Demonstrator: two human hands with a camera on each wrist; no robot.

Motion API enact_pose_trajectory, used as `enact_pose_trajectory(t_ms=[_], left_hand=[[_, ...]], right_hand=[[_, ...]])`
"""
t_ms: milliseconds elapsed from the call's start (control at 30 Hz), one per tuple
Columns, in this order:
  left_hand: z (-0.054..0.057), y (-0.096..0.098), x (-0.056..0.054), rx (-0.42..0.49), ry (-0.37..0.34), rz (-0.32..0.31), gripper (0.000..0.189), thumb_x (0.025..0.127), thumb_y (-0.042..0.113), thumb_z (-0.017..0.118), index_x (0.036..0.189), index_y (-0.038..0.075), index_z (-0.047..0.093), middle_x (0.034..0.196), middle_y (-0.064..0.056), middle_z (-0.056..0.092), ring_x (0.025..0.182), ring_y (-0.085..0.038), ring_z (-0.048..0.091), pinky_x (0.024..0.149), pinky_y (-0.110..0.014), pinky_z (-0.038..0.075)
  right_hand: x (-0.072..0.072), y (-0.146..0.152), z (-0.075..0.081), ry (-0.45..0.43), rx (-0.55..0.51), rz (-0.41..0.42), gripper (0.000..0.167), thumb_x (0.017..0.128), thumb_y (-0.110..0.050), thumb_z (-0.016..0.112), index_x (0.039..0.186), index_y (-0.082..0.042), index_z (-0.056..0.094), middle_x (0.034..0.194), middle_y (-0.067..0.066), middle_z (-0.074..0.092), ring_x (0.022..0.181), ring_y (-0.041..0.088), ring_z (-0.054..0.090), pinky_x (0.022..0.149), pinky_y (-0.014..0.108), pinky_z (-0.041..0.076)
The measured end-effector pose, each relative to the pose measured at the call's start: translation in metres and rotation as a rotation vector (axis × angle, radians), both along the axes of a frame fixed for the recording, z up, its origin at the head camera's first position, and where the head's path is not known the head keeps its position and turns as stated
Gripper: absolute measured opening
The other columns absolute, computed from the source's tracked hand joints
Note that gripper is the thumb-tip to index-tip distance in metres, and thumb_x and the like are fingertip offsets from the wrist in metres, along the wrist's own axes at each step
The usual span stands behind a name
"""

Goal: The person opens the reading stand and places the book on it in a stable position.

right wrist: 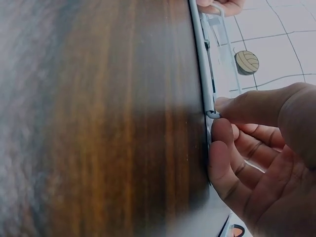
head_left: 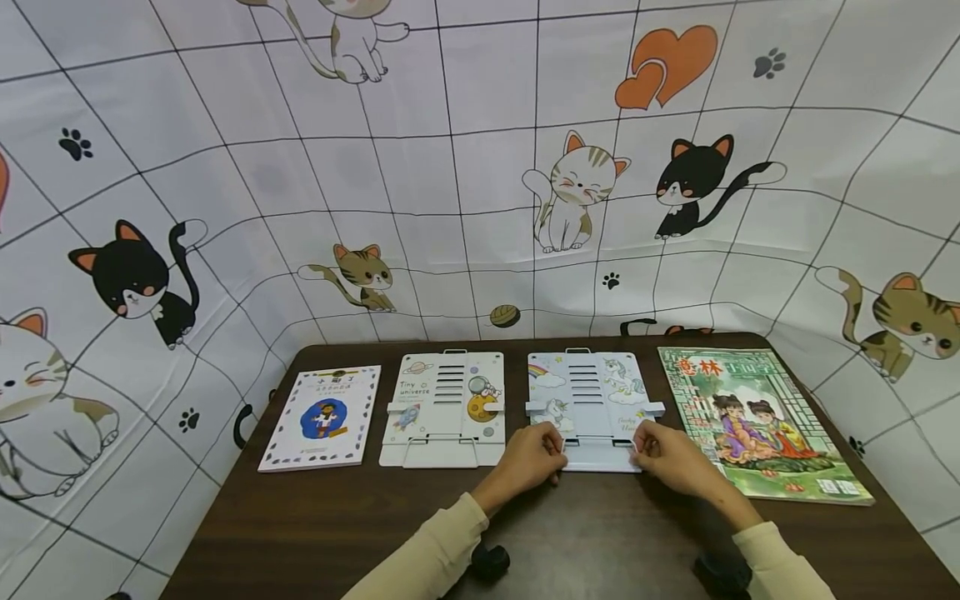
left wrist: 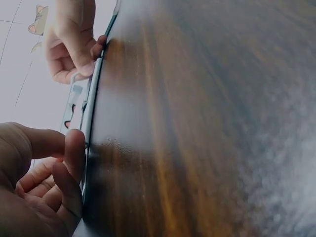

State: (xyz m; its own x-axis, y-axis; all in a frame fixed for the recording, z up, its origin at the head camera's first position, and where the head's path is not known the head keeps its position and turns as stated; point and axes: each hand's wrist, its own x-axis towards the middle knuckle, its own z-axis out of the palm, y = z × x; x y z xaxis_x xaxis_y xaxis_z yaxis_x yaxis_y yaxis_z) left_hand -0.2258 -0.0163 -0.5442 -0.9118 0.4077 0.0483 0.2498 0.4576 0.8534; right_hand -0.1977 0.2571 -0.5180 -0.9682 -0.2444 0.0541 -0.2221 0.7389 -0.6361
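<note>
A white book stand with unicorns and a rainbow (head_left: 585,387) lies flat on the table, its slotted middle panel facing up. At its front left corner, my left hand (head_left: 531,457) pinches the stand's edge between thumb and fingertips. My right hand (head_left: 673,458) does the same at the front right corner. In the right wrist view, thumb and forefinger meet at a small rounded end on the stand's front edge (right wrist: 201,54). From the left wrist view, that front edge (left wrist: 92,106) runs between both hands, close over the table.
Left of this stand lies a second book stand with planets and an astronaut (head_left: 442,417). A white booklet (head_left: 326,421) is at the table's far left, and a green magazine (head_left: 765,425) on the right. A cat-patterned cloth (head_left: 465,167) hangs behind the dark wooden table (head_left: 585,542).
</note>
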Motion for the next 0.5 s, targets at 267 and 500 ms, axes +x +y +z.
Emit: enact_pose_trajectory(t_ms=[267, 500], left_hand=[[0.0035, -0.0027, -0.0002, 0.062, -0.026, -0.024, 0.013, 0.089, 0.001, 0.077, 0.088, 0.010, 0.067, 0.061, 0.005, 0.067, 0.046, -0.004, 0.065, 0.053, -0.017, 0.044], [0.0045, -0.0030, 0.0012, 0.081, -0.032, -0.029, 0.014, 0.087, -0.001, 0.077, 0.086, 0.009, 0.067, 0.057, 0.000, 0.068, 0.045, -0.005, 0.065, 0.053, -0.017, 0.043]], right_hand=[[0.0011, 0.0019, 0.0019, 0.006, -0.030, 0.034, 0.025, 0.091, -0.007, 0.081, 0.088, -0.014, 0.058, 0.066, -0.006, 0.059, 0.057, 0.003, 0.051, 0.053, 0.024, 0.041], [0.0013, 0.0044, 0.0014, -0.010, -0.050, 0.038, 0.026, 0.092, -0.007, 0.081, 0.088, -0.015, 0.057, 0.066, -0.006, 0.060, 0.056, 0.003, 0.052, 0.051, 0.024, 0.043]])
